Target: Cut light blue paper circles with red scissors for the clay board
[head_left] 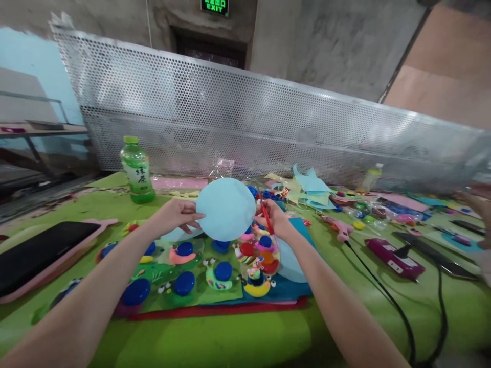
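Observation:
A round light-blue paper disc (225,208) is held up over the crafts, facing the camera. My left hand (178,215) pinches its left edge between thumb and fingers. At its right edge is my right hand (271,217), closed, which also holds a thin red tool (266,217) upright; whether that is a pen or scissors cannot be made out. Beneath lie clay snail figures with blue caps, such as a green one (219,276) and a yellow one (257,290), on coloured sheets. Another light-blue round piece (292,263) lies under my right wrist.
A green bottle (138,174) stands at the back left, a black phone (46,250) at the left. To the right are a pink glue gun (339,227) with its cable and a purple power strip (396,258). Another person's hand (479,204) shows at the right edge.

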Action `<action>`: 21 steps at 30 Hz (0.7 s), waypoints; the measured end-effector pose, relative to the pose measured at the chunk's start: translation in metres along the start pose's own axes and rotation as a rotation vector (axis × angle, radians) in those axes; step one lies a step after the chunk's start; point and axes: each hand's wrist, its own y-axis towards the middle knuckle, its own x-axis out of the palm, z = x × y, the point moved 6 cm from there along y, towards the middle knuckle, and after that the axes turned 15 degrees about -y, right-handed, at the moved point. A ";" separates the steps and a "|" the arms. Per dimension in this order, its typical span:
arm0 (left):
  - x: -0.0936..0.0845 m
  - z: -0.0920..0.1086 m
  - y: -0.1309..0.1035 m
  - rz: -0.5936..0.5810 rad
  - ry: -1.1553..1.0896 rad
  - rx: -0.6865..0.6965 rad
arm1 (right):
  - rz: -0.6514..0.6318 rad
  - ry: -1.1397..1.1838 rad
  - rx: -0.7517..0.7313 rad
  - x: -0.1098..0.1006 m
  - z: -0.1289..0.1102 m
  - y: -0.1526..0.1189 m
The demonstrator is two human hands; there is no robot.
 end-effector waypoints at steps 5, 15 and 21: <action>-0.001 0.004 0.001 0.013 0.062 0.020 | -0.057 0.005 -0.051 0.002 -0.008 -0.006; -0.013 0.029 -0.012 0.342 0.284 0.181 | -0.132 -0.040 -0.068 0.007 -0.022 -0.010; -0.032 0.035 -0.017 0.543 0.378 0.241 | -0.118 -0.033 -0.033 0.002 -0.019 -0.004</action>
